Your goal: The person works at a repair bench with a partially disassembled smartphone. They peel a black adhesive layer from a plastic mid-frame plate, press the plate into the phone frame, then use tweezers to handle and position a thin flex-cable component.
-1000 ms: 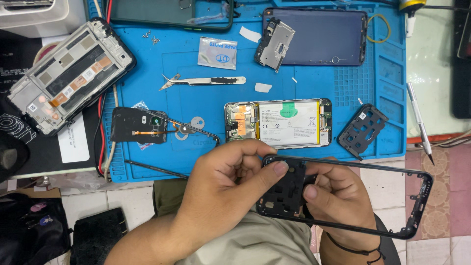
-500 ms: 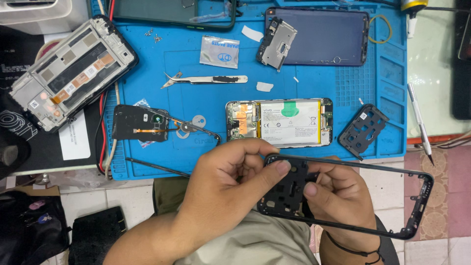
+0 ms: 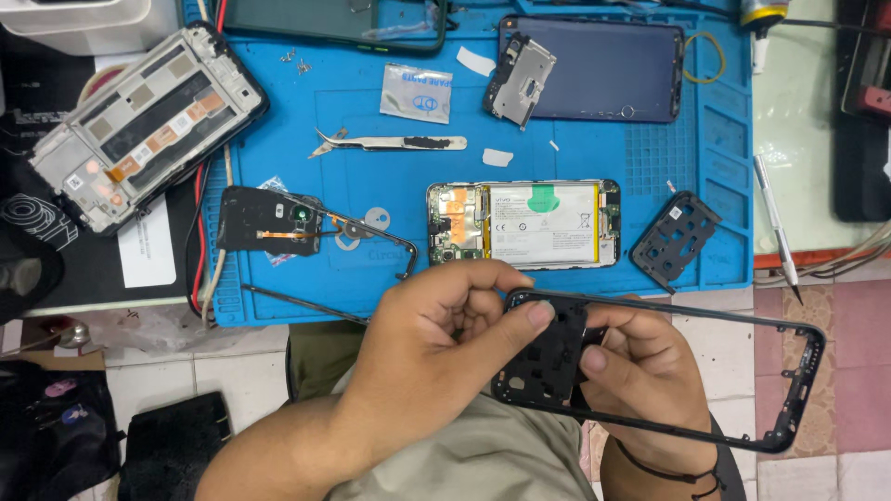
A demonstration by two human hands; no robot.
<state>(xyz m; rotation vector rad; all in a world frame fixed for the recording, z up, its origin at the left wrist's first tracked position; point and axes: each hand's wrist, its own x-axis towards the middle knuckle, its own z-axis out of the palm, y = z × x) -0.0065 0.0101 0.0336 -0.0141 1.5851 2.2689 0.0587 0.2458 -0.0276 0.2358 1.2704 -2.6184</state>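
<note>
Your left hand (image 3: 436,357) and right hand (image 3: 640,371) both pinch the black phone frame (image 3: 668,371) over your lap, just below the blue mat (image 3: 371,269), which holds an opened phone (image 3: 524,224) and tweezers (image 3: 390,143).

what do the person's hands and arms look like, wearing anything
Both hands are bare: no gloves, no rings visible. The left hand has a bare forearm with no sleeve in view. The right hand has a thin dark band around the wrist. Fingernails are short.
</note>
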